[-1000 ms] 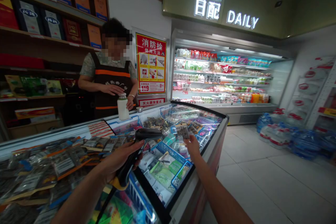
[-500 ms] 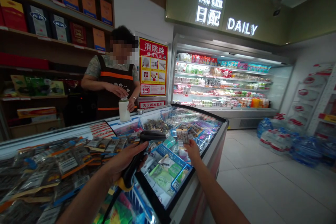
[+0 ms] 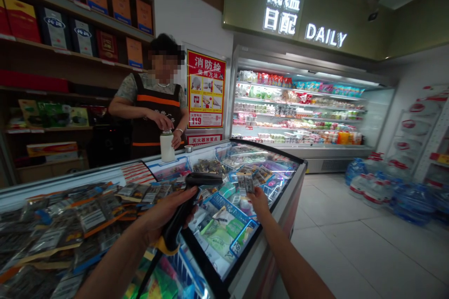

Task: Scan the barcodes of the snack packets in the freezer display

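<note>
My left hand (image 3: pixel 171 212) is wrapped round the grip of a black and yellow barcode scanner (image 3: pixel 180 210), whose head points to the right and whose cable hangs down. Across from it, my right hand (image 3: pixel 258 202) pinches a small printed packet (image 3: pixel 245 182) by its lower edge, above the freezer's glass top. A gap separates the scanner head from the packet. Many similar packets (image 3: pixel 93 215) lie piled on the left part of the freezer top. Under the glass, a blue basket (image 3: pixel 228 208) holds green and white bags.
A person in a dark apron (image 3: pixel 157 121) stands behind the chest freezer (image 3: pixel 287 196), hands on a white jar (image 3: pixel 167 147). A lit refrigerated case (image 3: pixel 298 112) stands at the back. Water bottles (image 3: pixel 375 189) sit on the floor at right; boxed goods fill the left shelves (image 3: pixel 80 51).
The view has shifted very slightly. The packet in my right hand is tilted a little differently. My left hand keeps its hold on the barcode scanner.
</note>
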`<action>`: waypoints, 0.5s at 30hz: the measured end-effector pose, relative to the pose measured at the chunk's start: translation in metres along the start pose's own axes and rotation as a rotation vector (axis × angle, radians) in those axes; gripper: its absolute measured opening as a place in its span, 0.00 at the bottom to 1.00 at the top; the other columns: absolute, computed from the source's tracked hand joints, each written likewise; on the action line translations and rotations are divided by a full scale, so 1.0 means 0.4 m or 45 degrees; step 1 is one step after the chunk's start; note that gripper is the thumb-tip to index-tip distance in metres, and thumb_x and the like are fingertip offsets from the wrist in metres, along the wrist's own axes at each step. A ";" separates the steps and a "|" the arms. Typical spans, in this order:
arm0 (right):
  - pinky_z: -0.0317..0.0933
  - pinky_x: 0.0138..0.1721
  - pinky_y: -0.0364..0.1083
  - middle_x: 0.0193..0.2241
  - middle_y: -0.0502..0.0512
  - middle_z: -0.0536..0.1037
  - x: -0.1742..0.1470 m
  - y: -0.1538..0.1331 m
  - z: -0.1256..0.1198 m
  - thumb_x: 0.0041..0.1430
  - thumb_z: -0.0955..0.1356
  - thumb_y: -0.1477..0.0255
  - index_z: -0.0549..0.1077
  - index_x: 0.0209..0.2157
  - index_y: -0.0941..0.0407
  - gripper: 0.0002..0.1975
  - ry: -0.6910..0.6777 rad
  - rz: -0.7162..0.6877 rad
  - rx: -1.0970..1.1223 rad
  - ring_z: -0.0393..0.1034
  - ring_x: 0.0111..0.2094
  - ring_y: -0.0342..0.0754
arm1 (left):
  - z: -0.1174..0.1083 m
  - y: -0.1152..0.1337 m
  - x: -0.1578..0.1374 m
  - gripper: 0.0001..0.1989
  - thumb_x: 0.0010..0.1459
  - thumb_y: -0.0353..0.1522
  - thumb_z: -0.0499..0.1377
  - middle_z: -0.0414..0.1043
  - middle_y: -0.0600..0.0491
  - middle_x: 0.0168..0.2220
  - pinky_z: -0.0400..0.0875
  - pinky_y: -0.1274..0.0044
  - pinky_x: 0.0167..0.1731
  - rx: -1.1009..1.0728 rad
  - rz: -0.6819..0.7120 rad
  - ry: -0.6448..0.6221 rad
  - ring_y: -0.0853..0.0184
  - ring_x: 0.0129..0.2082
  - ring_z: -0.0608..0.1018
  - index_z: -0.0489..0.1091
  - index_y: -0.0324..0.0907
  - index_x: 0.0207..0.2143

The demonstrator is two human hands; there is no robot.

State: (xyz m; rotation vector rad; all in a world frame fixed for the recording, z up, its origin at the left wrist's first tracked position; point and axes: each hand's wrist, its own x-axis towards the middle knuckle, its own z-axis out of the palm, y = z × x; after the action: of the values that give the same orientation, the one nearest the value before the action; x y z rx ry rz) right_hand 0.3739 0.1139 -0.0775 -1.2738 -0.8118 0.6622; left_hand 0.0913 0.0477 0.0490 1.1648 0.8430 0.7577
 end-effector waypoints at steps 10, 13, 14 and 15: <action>0.59 0.22 0.43 0.22 0.49 0.71 -0.012 -0.012 0.007 0.31 0.65 0.72 0.65 0.26 0.57 0.12 0.047 0.006 0.015 0.66 0.24 0.46 | -0.034 0.016 -0.007 0.21 0.44 0.48 0.57 0.65 0.57 0.17 0.60 0.81 0.18 0.295 0.042 0.264 0.74 0.17 0.66 0.63 0.38 0.25; 0.59 0.22 0.42 0.22 0.49 0.72 -0.017 -0.018 0.010 0.32 0.65 0.72 0.65 0.26 0.57 0.12 0.058 0.007 0.015 0.66 0.24 0.45 | -0.076 0.016 0.002 0.23 0.42 0.50 0.57 0.65 0.56 0.17 0.59 0.81 0.18 0.424 0.082 0.425 0.73 0.17 0.66 0.63 0.38 0.23; 0.59 0.22 0.42 0.22 0.49 0.72 -0.018 -0.021 0.014 0.32 0.65 0.73 0.65 0.26 0.57 0.12 0.057 0.005 0.015 0.66 0.25 0.45 | -0.090 0.016 0.004 0.23 0.41 0.51 0.57 0.65 0.56 0.16 0.59 0.81 0.18 0.441 0.090 0.465 0.73 0.17 0.66 0.63 0.38 0.22; 0.58 0.22 0.41 0.22 0.49 0.72 -0.021 -0.025 0.019 0.32 0.66 0.73 0.65 0.26 0.57 0.13 0.052 0.003 0.016 0.66 0.25 0.45 | -0.103 0.018 0.005 0.24 0.40 0.52 0.57 0.64 0.56 0.15 0.59 0.81 0.17 0.449 0.093 0.489 0.73 0.16 0.65 0.63 0.38 0.21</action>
State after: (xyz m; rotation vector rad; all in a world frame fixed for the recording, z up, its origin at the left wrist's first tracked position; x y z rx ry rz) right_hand 0.3629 0.1096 -0.0681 -1.2731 -0.7722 0.6402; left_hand 0.0559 0.0702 0.0483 1.3893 1.2980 0.9349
